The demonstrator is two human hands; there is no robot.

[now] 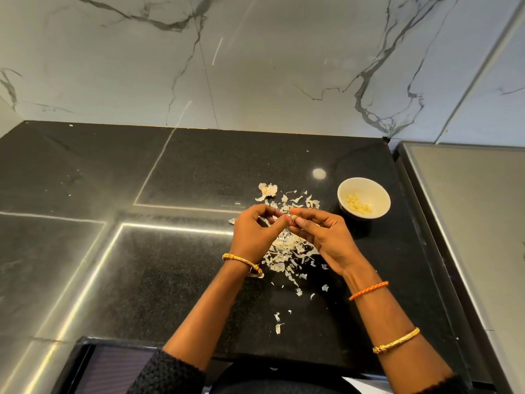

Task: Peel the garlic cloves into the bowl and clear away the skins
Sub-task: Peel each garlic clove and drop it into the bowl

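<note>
Head view: both forearms reach forward over the black bench (176, 280). Loose skins (287, 251) lie scattered under and around the hands. Left hand (254, 231) and right hand (321, 237) meet above the pile, fingers curled, pinching one small garlic clove (292, 218) between their fingertips. Farther right, well apart from the hands, a white bowl (380, 207) holds peeled cloves (356, 201).

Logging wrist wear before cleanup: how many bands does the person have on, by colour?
Gold metal bangles: 2, one on the left wrist, one on the right forearm
Orange braided thread band: 1, right wrist
Total: 3
</note>
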